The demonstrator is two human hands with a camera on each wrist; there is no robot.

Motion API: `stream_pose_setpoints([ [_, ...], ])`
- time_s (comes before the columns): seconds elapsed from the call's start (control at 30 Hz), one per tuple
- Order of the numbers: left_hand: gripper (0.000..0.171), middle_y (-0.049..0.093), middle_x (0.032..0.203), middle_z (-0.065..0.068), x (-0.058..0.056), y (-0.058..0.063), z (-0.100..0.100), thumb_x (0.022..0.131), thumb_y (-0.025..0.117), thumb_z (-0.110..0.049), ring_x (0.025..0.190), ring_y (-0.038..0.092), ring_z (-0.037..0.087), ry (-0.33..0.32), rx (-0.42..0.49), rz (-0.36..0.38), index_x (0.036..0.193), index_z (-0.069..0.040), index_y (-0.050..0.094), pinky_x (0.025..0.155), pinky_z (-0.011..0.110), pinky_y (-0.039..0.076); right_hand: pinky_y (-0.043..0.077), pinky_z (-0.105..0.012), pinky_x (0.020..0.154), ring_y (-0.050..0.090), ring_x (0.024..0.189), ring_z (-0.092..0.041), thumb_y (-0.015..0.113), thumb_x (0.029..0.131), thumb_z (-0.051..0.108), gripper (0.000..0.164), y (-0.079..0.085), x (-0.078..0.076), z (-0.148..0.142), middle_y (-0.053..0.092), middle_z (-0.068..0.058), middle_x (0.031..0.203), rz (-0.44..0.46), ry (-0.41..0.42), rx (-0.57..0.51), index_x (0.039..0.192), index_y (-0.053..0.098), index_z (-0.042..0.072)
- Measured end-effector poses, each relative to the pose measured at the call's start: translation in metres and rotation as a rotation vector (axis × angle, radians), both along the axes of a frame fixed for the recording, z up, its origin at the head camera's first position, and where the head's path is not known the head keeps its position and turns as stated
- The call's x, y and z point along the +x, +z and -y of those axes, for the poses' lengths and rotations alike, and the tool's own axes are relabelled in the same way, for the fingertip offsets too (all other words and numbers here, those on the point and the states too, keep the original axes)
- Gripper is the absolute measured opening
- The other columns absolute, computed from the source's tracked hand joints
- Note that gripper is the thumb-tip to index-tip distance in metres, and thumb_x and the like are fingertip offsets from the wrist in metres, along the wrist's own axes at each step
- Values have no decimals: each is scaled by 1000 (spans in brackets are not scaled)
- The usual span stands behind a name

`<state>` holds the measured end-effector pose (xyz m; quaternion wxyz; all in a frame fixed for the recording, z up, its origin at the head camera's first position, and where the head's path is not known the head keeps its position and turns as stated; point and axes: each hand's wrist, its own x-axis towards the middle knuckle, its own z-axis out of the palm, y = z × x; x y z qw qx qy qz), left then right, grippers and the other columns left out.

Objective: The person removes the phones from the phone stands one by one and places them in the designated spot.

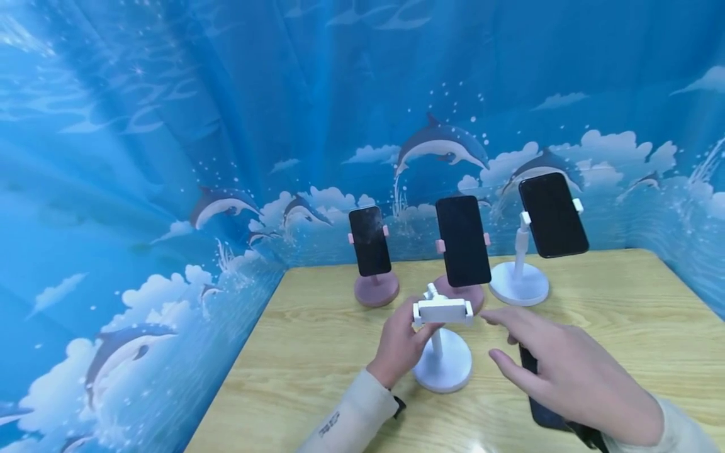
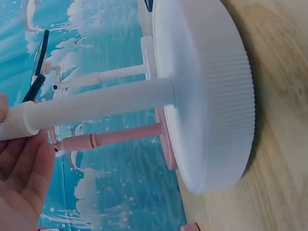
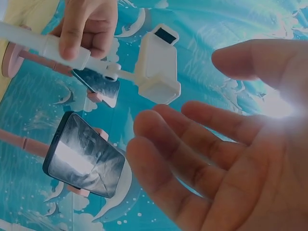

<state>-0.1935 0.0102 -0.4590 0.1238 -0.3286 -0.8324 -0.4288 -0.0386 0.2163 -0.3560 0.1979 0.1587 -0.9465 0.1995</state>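
My left hand [image 1: 401,343] grips the post of a white phone stand [image 1: 443,365], fingers and thumb curled round its ribbed collar in the left wrist view. The stand's round base [image 2: 211,96] rests on the wooden table. Its clamp head [image 1: 443,311] holds no phone and faces me. To the right of that clamp, my right hand [image 1: 572,371] hovers with fingers loosely spread and nothing in them; the right wrist view shows its palm and fingertips [image 3: 144,122] near the clamp. A black phone [image 1: 546,412] lies on the table beneath the right hand, partly hidden by it.
Along the back of the table [image 1: 300,314] stand two pink stands holding phones, a left one [image 1: 370,242] and a middle one [image 1: 463,239]. A white stand [image 1: 520,283] at the back right holds another phone [image 1: 555,214]. Behind them hangs a blue dolphin-print curtain [image 1: 317,94].
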Motion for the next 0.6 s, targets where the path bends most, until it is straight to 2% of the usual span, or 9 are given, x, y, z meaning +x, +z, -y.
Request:
stream_pose_setpoints([
  [0.1,35,62,105,-12,-4,2,5,89,59,-47,88,58,3,-11,61,0,112,-21,56,75,26,51,45,-19,55,50,73,7,70,86,31,65,2,-1,-1,60,16,111,-2,-2,-2,142,38,32],
  [0.2,36,62,110,-10,-8,9,12,89,62,-41,95,59,5,-34,140,-2,117,-20,55,80,28,51,45,-18,55,51,75,6,71,85,29,76,3,-2,-1,60,15,111,-5,-4,3,148,27,33],
  [0.37,38,63,114,-3,-16,22,29,87,67,-34,105,60,11,-21,232,-37,119,-16,56,88,32,50,42,-18,53,49,74,5,70,85,30,77,2,-2,-2,60,15,110,-4,-12,11,149,26,31],
  [0.47,38,61,116,-1,-19,28,41,87,67,-32,105,61,13,16,237,-50,118,-14,56,88,32,51,40,-18,52,47,71,6,70,86,31,75,1,-2,-3,60,16,109,3,-23,11,148,28,31],
  [0.6,37,62,113,-4,-22,34,58,87,68,-32,96,61,11,85,224,-42,118,-16,56,79,31,52,40,-19,52,46,70,7,69,87,34,70,0,-2,-4,60,16,107,22,-41,17,146,32,31],
])
